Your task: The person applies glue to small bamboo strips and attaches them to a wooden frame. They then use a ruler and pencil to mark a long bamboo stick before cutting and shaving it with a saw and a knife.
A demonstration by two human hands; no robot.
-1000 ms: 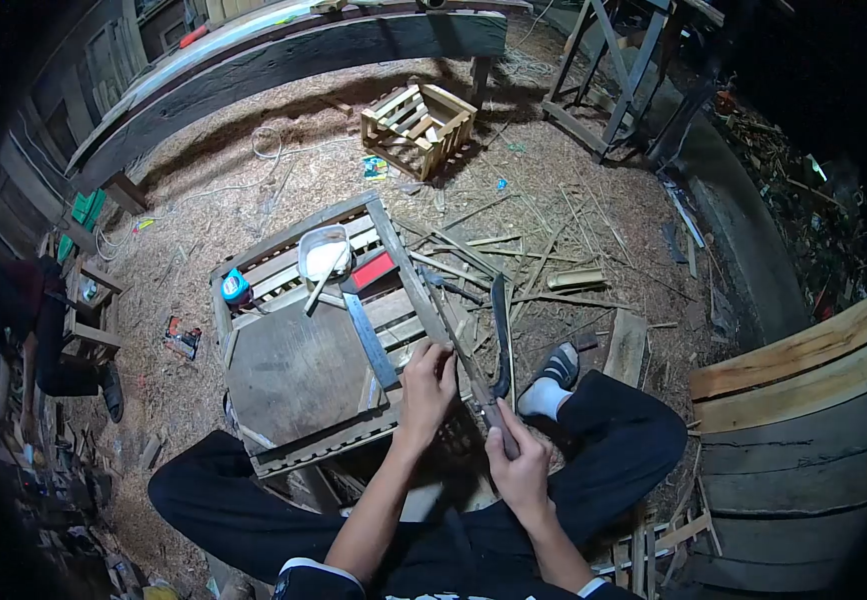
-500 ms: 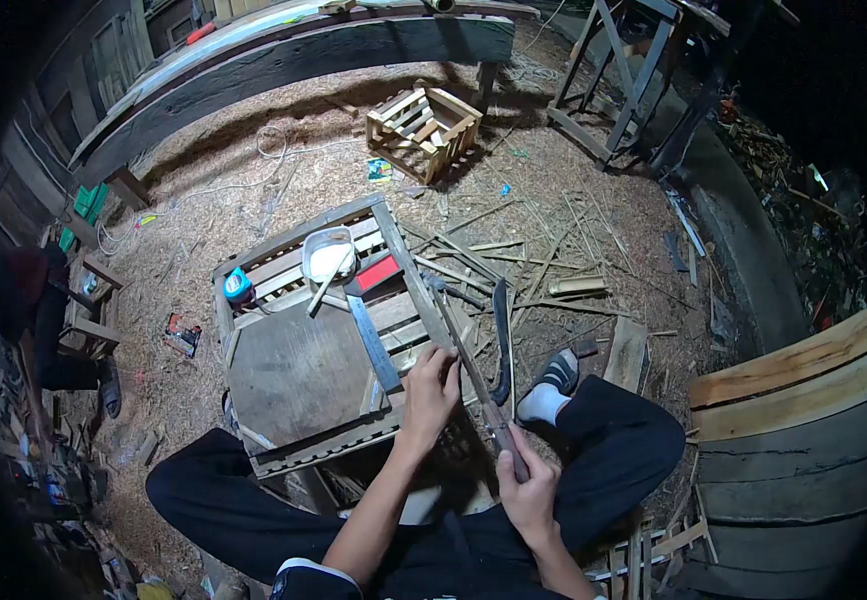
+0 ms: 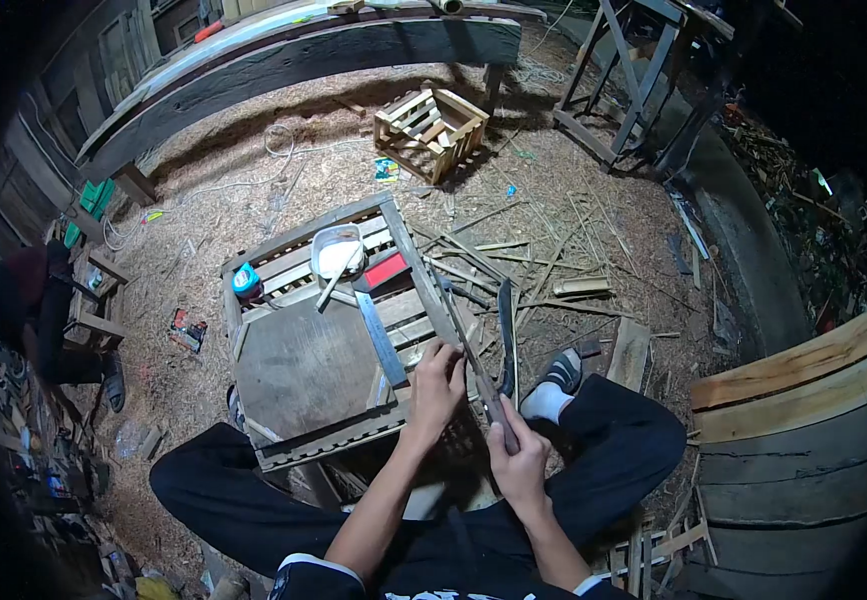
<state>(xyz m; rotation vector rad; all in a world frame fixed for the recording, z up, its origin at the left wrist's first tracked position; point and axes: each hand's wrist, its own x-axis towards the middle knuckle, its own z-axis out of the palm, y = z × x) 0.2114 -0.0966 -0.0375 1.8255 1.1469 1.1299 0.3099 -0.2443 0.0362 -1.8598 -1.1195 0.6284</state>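
Observation:
My right hand point(image 3: 519, 462) is closed around the brown handle of a long, narrow-bladed hand tool point(image 3: 495, 408). Its dark blade points away from me, along the right edge of a low slatted wooden table point(image 3: 254, 461). My left hand point(image 3: 436, 385) is at that table's near right corner, close beside the blade, with its fingers curled together. Whatever those fingers pinch is hidden. Left of it, a flat metal strip point(image 3: 382, 340) lies beside a wooden board point(image 3: 299, 365). Farther back are a red block point(image 3: 387, 270), a white tub point(image 3: 326, 238) with a stick across it, and a turquoise tape measure point(image 3: 247, 282).
A curved dark blade point(image 3: 507, 335) and scattered bamboo strips point(image 3: 554, 265) lie on the ground to the right. A slatted wooden crate point(image 3: 462, 140) stands ahead, before a long bench point(image 3: 304, 85). Planks point(image 3: 794, 430) are at right. Another person point(image 3: 49, 310) sits at far left.
The scene has shifted slightly with my head. Both hands keep nearly the same places, the right still on the tool's handle. The person at left has moved a little.

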